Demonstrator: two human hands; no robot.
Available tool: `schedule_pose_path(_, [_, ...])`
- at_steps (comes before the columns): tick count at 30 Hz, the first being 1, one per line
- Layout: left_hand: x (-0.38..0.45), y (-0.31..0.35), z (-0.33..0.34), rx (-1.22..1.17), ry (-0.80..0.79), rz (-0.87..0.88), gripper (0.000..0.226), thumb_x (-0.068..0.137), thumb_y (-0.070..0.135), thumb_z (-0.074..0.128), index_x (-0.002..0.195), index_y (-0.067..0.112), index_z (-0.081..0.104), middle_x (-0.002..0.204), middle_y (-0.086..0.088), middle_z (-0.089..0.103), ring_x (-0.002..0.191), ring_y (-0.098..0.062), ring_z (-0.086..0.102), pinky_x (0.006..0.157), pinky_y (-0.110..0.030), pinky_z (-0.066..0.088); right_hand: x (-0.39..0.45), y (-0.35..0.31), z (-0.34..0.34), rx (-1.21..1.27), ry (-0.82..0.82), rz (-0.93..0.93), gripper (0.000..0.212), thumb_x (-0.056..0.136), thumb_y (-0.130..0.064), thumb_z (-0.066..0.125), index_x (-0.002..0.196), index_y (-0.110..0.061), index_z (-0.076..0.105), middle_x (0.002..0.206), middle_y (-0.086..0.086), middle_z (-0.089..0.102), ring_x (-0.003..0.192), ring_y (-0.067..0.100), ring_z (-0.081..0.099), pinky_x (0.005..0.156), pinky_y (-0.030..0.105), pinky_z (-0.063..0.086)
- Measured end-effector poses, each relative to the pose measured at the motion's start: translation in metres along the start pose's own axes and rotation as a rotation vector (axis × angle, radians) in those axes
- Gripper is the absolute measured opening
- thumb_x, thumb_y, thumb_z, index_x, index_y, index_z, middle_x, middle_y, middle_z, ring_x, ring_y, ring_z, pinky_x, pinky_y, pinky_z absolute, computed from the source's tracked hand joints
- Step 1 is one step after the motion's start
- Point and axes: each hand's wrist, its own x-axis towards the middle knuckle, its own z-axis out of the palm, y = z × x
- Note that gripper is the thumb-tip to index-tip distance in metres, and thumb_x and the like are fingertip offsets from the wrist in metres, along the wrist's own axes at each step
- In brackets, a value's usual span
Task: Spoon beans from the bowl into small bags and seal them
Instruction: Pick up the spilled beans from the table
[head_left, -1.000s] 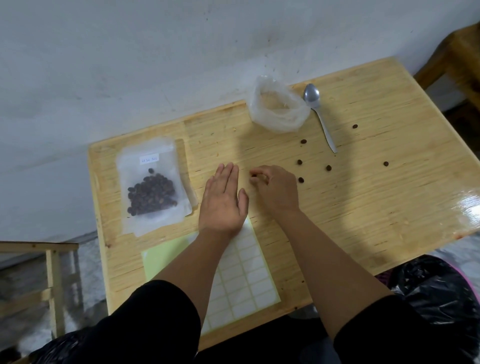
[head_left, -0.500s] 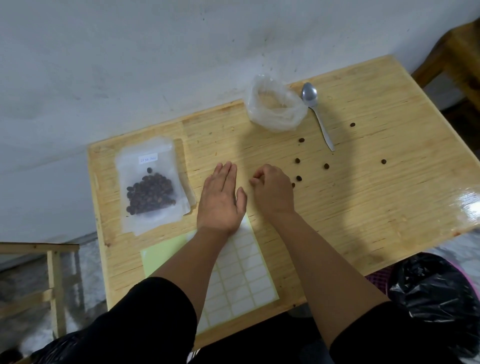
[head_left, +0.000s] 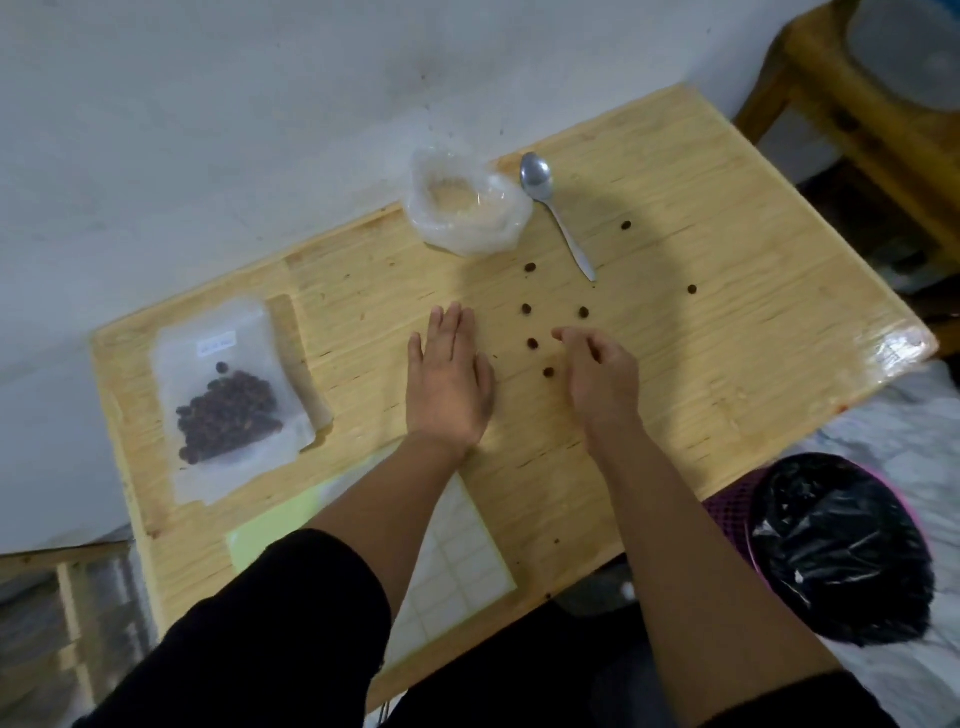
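A clear plastic-lined bowl (head_left: 467, 210) stands at the back of the wooden table (head_left: 727, 338) and looks empty of beans. A metal spoon (head_left: 558, 223) lies just right of it. Several loose dark beans (head_left: 532, 343) are scattered in the middle. A sealed, labelled small bag of beans (head_left: 223, 410) lies flat on the left. My left hand (head_left: 449, 384) rests flat on the table, fingers straight. My right hand (head_left: 597, 374) hovers with fingers curled beside two of the loose beans; I see nothing in it.
A sheet of white labels (head_left: 457, 561) lies at the near edge, partly under my left forearm. A bin lined with a black bag (head_left: 841, 551) sits at the table's right front corner. A wooden stool (head_left: 857, 114) is at the back right, and the wall runs behind.
My right hand has moved to the right, away from my left hand, toward the scattered beans. The left hand has stayed flat in place.
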Motion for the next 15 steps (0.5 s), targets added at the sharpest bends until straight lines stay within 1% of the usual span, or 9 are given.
schedule_pose_path(2, [0.002, 0.003, 0.002, 0.023, 0.000, -0.018, 0.053, 0.100, 0.029, 0.027, 0.150, 0.011, 0.018, 0.158, -0.004, 0.014, 0.147, -0.018, 0.002, 0.117, -0.037, -0.003, 0.007, 0.002, -0.001, -0.268, -0.007, -0.141, 0.018, 0.089, -0.025, 0.058, 0.101, -0.019, 0.070, 0.074, -0.013, 0.060, 0.065, -0.003, 0.051, 0.060, 0.006, 0.040])
schedule_pose_path(4, [0.001, 0.001, 0.003, 0.030, 0.006, -0.009, 0.053, 0.100, 0.029, 0.026, 0.150, 0.010, 0.019, 0.158, -0.005, 0.015, 0.147, -0.018, 0.003, 0.118, -0.038, -0.002, 0.012, 0.002, 0.001, -0.439, -0.031, -0.229, 0.022, 0.085, -0.027, 0.064, 0.105, -0.018, 0.069, 0.089, -0.008, 0.067, 0.078, -0.002, 0.054, 0.075, 0.011, 0.041])
schedule_pose_path(6, [0.000, 0.001, 0.003, 0.024, 0.030, 0.009, 0.054, 0.099, 0.029, 0.027, 0.148, 0.009, 0.023, 0.157, -0.007, 0.020, 0.146, -0.020, 0.008, 0.118, -0.039, 0.002, 0.016, 0.003, 0.002, -0.507, -0.037, -0.277, 0.027, 0.083, -0.027, 0.067, 0.107, -0.017, 0.069, 0.105, -0.003, 0.068, 0.093, 0.005, 0.057, 0.086, 0.015, 0.041])
schedule_pose_path(9, [0.000, 0.002, 0.002, -0.004, 0.049, 0.007, 0.055, 0.096, 0.030, 0.028, 0.147, 0.009, 0.027, 0.155, -0.007, 0.025, 0.146, -0.020, 0.012, 0.118, -0.040, 0.005, 0.015, 0.006, 0.005, -0.537, -0.027, -0.322, 0.029, 0.081, -0.027, 0.069, 0.108, -0.016, 0.070, 0.108, 0.001, 0.068, 0.098, 0.010, 0.059, 0.087, 0.016, 0.040])
schedule_pose_path(11, [0.000, 0.002, 0.003, -0.011, 0.049, 0.001, 0.057, 0.095, 0.032, 0.025, 0.147, 0.009, 0.028, 0.155, -0.006, 0.025, 0.146, -0.019, 0.011, 0.118, -0.040, 0.004, 0.016, 0.007, 0.008, -0.591, -0.024, -0.357, 0.027, 0.082, -0.026, 0.069, 0.106, -0.015, 0.070, 0.106, 0.003, 0.068, 0.097, 0.014, 0.061, 0.086, 0.018, 0.040])
schedule_pose_path(15, [0.000, 0.000, 0.004, -0.007, 0.053, 0.002, 0.059, 0.094, 0.035, 0.022, 0.147, 0.010, 0.028, 0.155, -0.005, 0.025, 0.146, -0.018, 0.011, 0.118, -0.038, 0.003, 0.020, 0.009, 0.012, -0.620, -0.020, -0.398, 0.020, 0.084, -0.022, 0.066, 0.100, -0.013, 0.072, 0.100, 0.004, 0.069, 0.093, 0.017, 0.063, 0.086, 0.024, 0.045])
